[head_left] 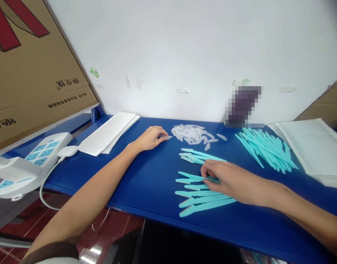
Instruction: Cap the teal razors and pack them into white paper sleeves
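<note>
My left hand (152, 137) lies on the blue table (146, 176) with its fingers pinched on a small clear plastic cap (167, 137), at the left edge of a heap of clear caps (192, 134). My right hand (226, 179) rests palm down on a row of turquoise plastic razor-like sticks (197, 190), its fingertips pressed on one of them. A second small group of turquoise sticks (197, 156) lies between the row and the caps.
A larger pile of turquoise sticks (267, 148) lies at the back right beside white plastic bags (314, 146). A stack of white sheets (109, 134) sits at the back left. A white power strip (31, 161) and a cardboard box (33, 66) stand at the left.
</note>
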A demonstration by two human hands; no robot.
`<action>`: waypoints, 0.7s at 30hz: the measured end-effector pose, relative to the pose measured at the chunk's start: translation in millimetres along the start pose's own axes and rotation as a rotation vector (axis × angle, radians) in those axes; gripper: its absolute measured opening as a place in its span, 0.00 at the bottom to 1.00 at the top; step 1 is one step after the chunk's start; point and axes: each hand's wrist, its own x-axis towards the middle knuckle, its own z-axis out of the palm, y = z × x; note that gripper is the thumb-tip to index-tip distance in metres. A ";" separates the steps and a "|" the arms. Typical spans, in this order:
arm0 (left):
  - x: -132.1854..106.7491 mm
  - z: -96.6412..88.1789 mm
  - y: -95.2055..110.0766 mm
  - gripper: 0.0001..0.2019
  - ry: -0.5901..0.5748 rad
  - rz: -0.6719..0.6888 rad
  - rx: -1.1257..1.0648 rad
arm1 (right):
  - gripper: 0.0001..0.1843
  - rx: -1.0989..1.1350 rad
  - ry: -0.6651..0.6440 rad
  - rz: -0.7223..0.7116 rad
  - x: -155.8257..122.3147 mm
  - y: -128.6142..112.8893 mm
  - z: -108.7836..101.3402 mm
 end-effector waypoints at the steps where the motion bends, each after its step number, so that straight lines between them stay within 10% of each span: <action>1: -0.3 -0.5 1.2 0.14 0.003 0.022 0.007 | 0.11 -0.011 0.008 -0.009 -0.6 -0.1 -0.5; 12: -1.4 2.9 22.6 0.13 0.208 -0.053 -0.215 | 0.12 -0.055 -0.083 0.083 5.3 -7.1 -12.0; 21: 3.7 13.6 27.0 0.19 0.213 -0.198 -0.808 | 0.11 -0.095 -0.118 -0.048 5.4 0.8 -17.6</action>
